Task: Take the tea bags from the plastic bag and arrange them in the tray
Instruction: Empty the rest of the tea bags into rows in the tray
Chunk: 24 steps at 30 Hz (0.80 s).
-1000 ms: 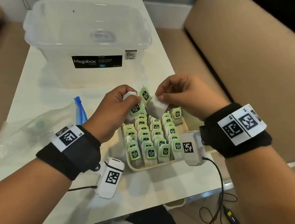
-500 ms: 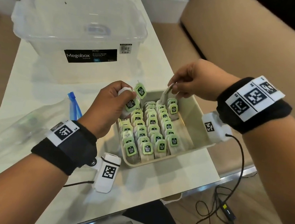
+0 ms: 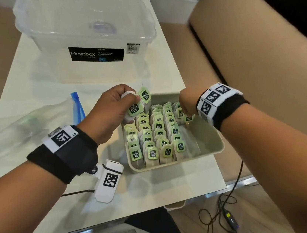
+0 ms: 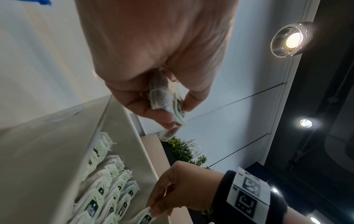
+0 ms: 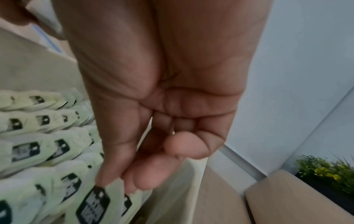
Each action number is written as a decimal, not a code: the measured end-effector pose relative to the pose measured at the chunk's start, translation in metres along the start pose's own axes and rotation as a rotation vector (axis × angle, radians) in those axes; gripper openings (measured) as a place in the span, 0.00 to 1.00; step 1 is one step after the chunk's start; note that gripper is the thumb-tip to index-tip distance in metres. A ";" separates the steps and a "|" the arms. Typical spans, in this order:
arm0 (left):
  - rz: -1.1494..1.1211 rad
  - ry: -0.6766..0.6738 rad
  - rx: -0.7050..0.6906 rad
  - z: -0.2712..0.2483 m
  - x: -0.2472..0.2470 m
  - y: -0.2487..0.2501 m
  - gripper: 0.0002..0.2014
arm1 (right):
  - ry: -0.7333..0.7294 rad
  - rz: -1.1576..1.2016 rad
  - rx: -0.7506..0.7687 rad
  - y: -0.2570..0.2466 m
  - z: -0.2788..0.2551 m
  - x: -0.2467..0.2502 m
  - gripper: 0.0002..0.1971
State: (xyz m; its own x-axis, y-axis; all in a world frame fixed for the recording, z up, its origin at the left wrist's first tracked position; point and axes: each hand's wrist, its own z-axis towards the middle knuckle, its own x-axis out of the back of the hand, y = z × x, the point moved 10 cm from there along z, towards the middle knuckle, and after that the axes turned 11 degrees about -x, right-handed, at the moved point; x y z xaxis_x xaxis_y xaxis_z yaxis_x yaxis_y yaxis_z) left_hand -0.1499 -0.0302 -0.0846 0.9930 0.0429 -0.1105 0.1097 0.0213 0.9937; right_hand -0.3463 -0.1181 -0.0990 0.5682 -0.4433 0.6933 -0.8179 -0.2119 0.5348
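Note:
A beige tray (image 3: 217,143) on the white table holds several rows of tea bags (image 3: 155,134) with green tags. My left hand (image 3: 129,101) hovers over the tray's far left corner and grips a small bunch of tea bags (image 3: 135,109), also seen in the left wrist view as tea bags (image 4: 166,100). My right hand (image 3: 185,111) is low at the far end of the rightmost row. It pinches the top of one tea bag (image 3: 188,118), seen close up as that tea bag (image 5: 93,203) under my right hand (image 5: 122,181).
The crumpled clear plastic bag (image 3: 22,125) with a blue zip (image 3: 77,105) lies left of the tray. A clear Megabox storage box (image 3: 82,24) stands at the back. A beige bench (image 3: 262,58) runs along the right, with cables (image 3: 230,211) on the floor.
My right hand took one tea bag from beside the left hand and moved right and down into the tray's rightmost row. The left hand kept its bunch almost still.

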 end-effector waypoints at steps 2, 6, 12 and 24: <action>0.011 0.001 0.002 -0.002 0.002 -0.001 0.13 | -0.016 0.007 0.012 -0.008 -0.002 -0.003 0.05; 0.032 -0.001 0.006 -0.005 0.005 -0.001 0.11 | 0.032 0.043 0.001 -0.012 0.009 -0.001 0.11; 0.049 -0.014 0.004 -0.008 0.007 0.000 0.10 | 0.067 0.014 -0.004 -0.014 0.000 0.006 0.06; 0.021 -0.054 0.009 -0.010 0.000 -0.001 0.10 | 0.125 0.678 0.205 -0.006 -0.040 0.055 0.05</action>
State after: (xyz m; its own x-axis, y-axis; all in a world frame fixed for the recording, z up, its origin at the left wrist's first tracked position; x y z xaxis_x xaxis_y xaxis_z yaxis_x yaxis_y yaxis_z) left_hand -0.1508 -0.0206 -0.0852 0.9960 -0.0107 -0.0889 0.0890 0.0124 0.9960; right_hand -0.3059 -0.1066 -0.0448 -0.0748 -0.4347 0.8975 -0.9879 -0.0903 -0.1261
